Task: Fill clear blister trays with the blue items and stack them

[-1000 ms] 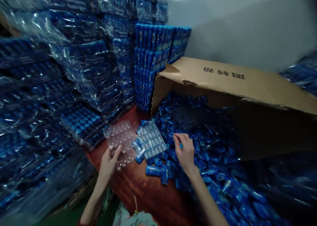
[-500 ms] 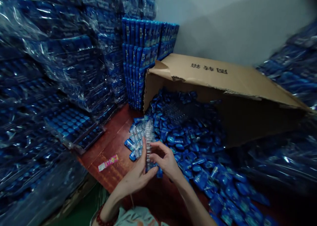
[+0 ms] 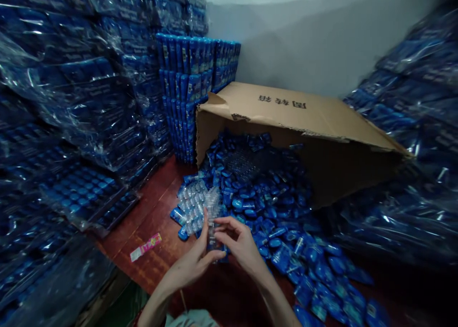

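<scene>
Since half a second ago your view is drifting right and slightly up, so the box [image 3: 296, 121] is sliding toward the frame's centre, while your hands are staying low and central with the same clear tray. You are holding that tray [image 3: 213, 217] upright, on edge, just below the middle of the frame: your left hand [image 3: 193, 262] is pinching its near side with thumb raised along it, and your right hand [image 3: 241, 243] is closing fingers on the other side, so both grips are clamped on the tray. I judge it to be thin blister plastic, very light, springy, easily creased and a little slick; you are wise to be taking it by the edges rather than the bubbles. Another tray [image 3: 191, 205] is lying just behind, upper left of your hands, on the blue sachets [image 3: 272, 207] spilling from the box. A pink wrapper [image 3: 145, 247] is lying on the table [image 3: 157, 212] at left.
</scene>
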Demonstrator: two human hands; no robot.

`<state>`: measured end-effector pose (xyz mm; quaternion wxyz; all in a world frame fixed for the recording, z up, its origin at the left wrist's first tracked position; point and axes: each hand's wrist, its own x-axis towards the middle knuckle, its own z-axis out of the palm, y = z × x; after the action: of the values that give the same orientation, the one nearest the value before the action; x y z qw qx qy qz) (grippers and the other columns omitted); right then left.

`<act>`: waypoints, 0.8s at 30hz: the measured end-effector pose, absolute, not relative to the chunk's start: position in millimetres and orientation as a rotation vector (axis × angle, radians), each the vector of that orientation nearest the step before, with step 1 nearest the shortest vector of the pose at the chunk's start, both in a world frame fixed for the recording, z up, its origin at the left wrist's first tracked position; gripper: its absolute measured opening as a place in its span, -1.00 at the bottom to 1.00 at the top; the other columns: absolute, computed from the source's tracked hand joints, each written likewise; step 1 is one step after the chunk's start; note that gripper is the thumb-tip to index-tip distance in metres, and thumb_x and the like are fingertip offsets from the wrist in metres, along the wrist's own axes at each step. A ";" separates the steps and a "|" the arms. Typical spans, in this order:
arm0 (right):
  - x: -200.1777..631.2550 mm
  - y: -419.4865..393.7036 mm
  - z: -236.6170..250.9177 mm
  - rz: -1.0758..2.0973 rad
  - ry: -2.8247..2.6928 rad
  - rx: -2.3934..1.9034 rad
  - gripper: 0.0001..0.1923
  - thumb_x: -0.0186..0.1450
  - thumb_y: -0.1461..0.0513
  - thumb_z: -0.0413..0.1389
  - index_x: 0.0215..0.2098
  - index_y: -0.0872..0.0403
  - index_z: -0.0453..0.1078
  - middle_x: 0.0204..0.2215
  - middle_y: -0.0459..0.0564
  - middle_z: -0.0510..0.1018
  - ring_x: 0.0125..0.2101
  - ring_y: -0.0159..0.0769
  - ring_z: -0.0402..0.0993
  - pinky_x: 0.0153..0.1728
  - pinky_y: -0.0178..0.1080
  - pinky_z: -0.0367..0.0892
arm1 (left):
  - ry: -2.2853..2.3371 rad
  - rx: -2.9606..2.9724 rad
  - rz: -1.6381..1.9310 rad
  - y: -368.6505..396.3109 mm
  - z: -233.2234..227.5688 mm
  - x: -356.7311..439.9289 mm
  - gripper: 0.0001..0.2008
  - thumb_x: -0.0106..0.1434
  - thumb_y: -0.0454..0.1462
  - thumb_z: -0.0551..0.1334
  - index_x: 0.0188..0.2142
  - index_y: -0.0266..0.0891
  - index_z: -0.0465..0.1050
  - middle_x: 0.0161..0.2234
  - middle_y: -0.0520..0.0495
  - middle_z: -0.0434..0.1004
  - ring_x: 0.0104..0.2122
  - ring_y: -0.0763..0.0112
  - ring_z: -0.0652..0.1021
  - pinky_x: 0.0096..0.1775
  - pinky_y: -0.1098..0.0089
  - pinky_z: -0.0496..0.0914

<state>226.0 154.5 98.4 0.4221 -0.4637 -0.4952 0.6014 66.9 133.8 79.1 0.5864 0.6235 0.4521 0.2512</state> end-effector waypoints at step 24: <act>236.6 149.7 95.7 1.550 -1.307 -1.229 -0.56 0.05 0.15 0.24 -0.10 0.07 0.41 -0.34 -0.05 0.53 -0.35 -0.33 0.46 -0.34 -0.28 0.38 | 0.966 1.497 0.464 143.2 87.4 68.9 -0.11 0.27 -0.09 0.10 0.28 -0.26 -0.59 0.33 -0.14 -0.18 0.28 0.22 0.01 0.25 0.23 -0.06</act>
<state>236.6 149.7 95.7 0.3758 -0.4805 -0.5110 0.6057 68.9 143.2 87.4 0.6055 0.6471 0.4176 0.2004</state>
